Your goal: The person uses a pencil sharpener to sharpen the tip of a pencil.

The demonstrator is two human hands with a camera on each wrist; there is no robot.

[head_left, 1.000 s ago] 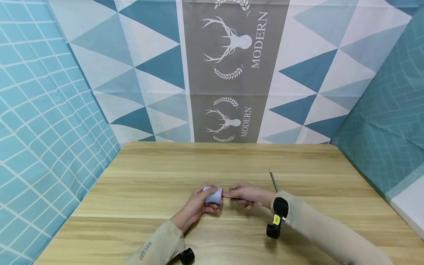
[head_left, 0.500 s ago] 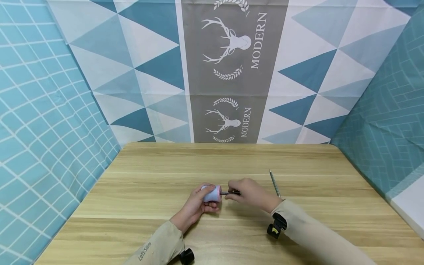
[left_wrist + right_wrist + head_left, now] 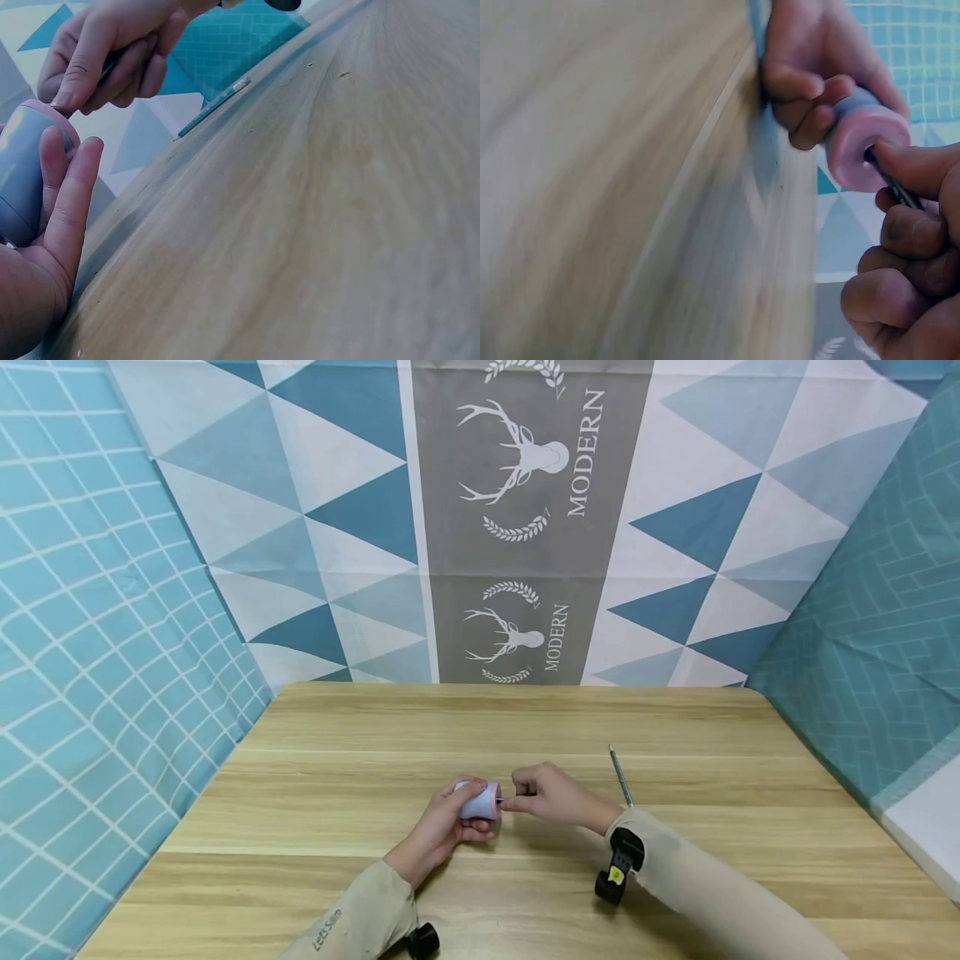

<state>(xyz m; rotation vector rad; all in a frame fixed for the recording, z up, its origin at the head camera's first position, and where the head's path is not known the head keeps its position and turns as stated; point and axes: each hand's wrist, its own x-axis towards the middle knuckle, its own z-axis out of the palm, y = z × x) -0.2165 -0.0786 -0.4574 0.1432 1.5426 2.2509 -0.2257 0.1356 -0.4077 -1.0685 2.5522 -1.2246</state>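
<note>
My left hand grips a small light-blue pencil sharpener with a pink end, held on its side above the table. In the right wrist view, that pink end has a round hole in its middle. A dark pencil stands with its tip in the hole. My right hand pinches the pencil close to the opening, thumb and fingers curled round it. Most of the pencil is hidden by this hand in the head view. Two fingers of the left hand extend past the sharpener in the left wrist view.
A second pencil, dark green, lies on the wooden table beyond the right forearm, which covers its near end. Patterned cloth hangs behind the table. A white surface borders it on the right.
The right hand has turned over and shifted its hold on the pencil. Since half a second ago it has moved left, nearer the sharpener, so less shaft shows. The left hand stays nearly still.
</note>
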